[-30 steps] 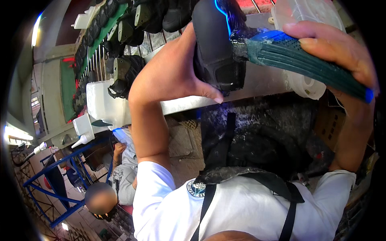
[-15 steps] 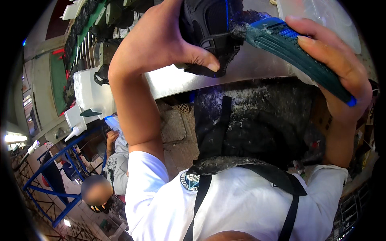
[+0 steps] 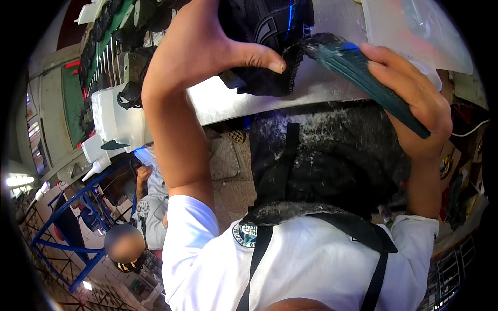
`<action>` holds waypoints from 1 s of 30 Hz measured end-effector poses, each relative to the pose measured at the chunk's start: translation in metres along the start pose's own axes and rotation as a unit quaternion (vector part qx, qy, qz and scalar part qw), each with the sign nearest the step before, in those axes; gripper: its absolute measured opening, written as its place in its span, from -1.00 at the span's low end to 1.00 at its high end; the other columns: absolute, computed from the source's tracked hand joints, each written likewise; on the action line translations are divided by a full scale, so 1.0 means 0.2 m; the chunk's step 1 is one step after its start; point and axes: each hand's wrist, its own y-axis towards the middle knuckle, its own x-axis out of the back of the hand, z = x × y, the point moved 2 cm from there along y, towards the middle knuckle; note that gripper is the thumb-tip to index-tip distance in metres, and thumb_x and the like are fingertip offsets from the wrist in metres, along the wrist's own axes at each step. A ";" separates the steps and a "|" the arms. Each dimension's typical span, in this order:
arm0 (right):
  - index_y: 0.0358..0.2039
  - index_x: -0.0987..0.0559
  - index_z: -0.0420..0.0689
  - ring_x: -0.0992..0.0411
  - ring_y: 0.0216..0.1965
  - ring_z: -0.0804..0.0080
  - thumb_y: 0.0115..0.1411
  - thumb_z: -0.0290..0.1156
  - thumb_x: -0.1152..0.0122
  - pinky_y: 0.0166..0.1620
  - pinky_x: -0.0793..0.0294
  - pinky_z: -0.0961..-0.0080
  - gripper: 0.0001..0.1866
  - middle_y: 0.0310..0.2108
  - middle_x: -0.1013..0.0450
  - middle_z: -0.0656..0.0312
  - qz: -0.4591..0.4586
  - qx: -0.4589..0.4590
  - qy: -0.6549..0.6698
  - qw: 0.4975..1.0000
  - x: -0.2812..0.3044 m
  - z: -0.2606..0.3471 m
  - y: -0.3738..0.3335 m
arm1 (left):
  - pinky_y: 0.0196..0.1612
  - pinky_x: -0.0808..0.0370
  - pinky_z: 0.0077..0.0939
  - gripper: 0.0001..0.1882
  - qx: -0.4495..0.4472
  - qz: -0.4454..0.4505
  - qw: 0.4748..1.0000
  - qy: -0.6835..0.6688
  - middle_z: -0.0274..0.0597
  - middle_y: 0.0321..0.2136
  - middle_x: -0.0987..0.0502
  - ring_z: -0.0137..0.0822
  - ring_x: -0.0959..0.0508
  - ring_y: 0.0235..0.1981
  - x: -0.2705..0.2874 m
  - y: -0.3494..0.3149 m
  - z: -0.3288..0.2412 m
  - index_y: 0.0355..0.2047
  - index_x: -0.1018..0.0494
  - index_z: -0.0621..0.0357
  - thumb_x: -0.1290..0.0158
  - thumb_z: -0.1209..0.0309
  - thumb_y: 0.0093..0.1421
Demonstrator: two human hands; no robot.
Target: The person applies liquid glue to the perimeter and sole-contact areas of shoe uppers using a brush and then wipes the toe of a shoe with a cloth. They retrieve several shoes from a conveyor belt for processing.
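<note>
A black shoe is gripped in my left hand at the top of the view, the thumb lying along its side; the other fingers are hidden behind it. My right hand is closed around the ribbed dark teal handle of a brush. Dark, clotted bristles at the brush's tip touch or nearly touch the shoe's lower edge. A thin blue line of light runs along the shoe's side.
Below the shoe runs a metal bench edge. A translucent plastic container stands at the far right, and a whitish one at the left. Several dark shoe parts line a green belt at the upper left. Another person sits at the lower left.
My right hand and the brush have shifted left, and the handle has rolled so that its ribbed side shows more. The shoe has tilted and moved slightly left in my left hand.
</note>
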 end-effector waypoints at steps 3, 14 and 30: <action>0.02 -0.57 -0.40 -0.57 0.03 -0.02 0.17 -0.70 -0.26 0.03 -0.65 0.29 -0.63 0.09 -0.49 -0.25 -0.033 -0.041 0.035 0.998 -0.01 0.01 -0.05 | 0.25 -0.38 -0.33 0.33 -0.060 -0.025 0.998 0.014 -0.02 0.09 -0.50 -0.28 -0.48 0.13 0.00 -0.04 0.04 0.29 -0.17 0.40 -0.67 0.17 -0.45; 0.12 -0.48 -0.46 -0.58 -0.01 -0.05 0.26 -0.73 -0.16 -0.01 -0.70 0.15 -0.60 0.10 -0.43 -0.37 -0.134 -0.116 0.179 0.968 -0.11 0.00 -0.15 | 0.16 -0.43 -0.25 0.02 -0.162 -0.119 0.972 -0.124 0.05 0.08 -0.47 -0.16 -0.50 0.07 -0.06 -0.18 0.11 0.27 -0.12 0.26 -0.51 0.24 -0.07; 0.13 -0.41 -0.58 -0.65 -0.19 0.18 0.30 -0.39 -0.24 -0.09 -0.69 0.36 -0.46 -0.18 -0.60 -0.18 -0.187 -0.208 0.382 0.881 0.00 0.04 -0.07 | -0.31 -0.34 -0.70 -0.78 -0.134 -0.257 0.957 -0.029 -0.18 -0.35 -0.57 -0.60 -0.37 -0.43 -0.15 -0.28 0.13 -0.33 -0.27 0.22 0.07 0.39 0.48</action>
